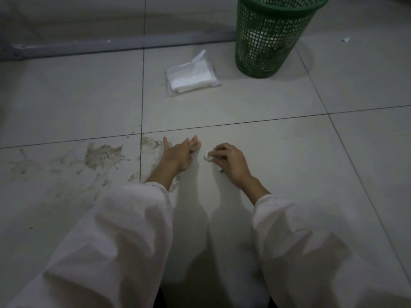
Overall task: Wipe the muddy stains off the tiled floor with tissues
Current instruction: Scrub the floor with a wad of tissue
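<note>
Brown muddy stains (102,155) spread over the pale tiled floor (289,165) at the left, with smaller smears around the tile joint (151,143). My left hand (180,153) rests flat on the floor with fingers spread, just right of that joint. My right hand (229,162) presses a small crumpled white tissue (207,155) to the tile, a short gap from the left fingertips. A pack of white tissues (191,75) lies open on the floor farther ahead. White sleeves cover both forearms.
A green mesh waste basket (271,34) stands at the back right, beside the tissue pack. A grey metal bar (111,44) runs along the floor at the back left. A small white scrap (346,39) lies at the far right.
</note>
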